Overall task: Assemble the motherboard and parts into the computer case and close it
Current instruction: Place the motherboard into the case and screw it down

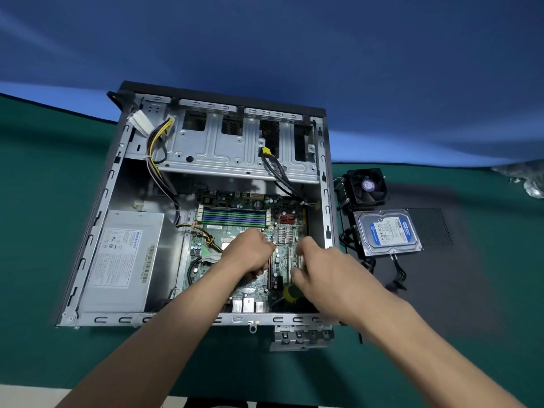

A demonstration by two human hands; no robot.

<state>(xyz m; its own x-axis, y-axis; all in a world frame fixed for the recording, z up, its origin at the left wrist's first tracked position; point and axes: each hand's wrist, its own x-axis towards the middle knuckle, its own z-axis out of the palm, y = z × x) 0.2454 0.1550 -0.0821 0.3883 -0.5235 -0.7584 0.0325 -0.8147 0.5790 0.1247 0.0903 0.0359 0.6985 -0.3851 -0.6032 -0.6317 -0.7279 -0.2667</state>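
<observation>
Motherboard [247, 251] could flex or scrape inside the case [97, 207] if left hand [250, 248] and right hand [318, 260], fingers curled, grip unclear, press unevenly.

"320GB" on the blue hard drive label [390, 231]; "Huntkey" on the power supply label [122, 254].
</observation>
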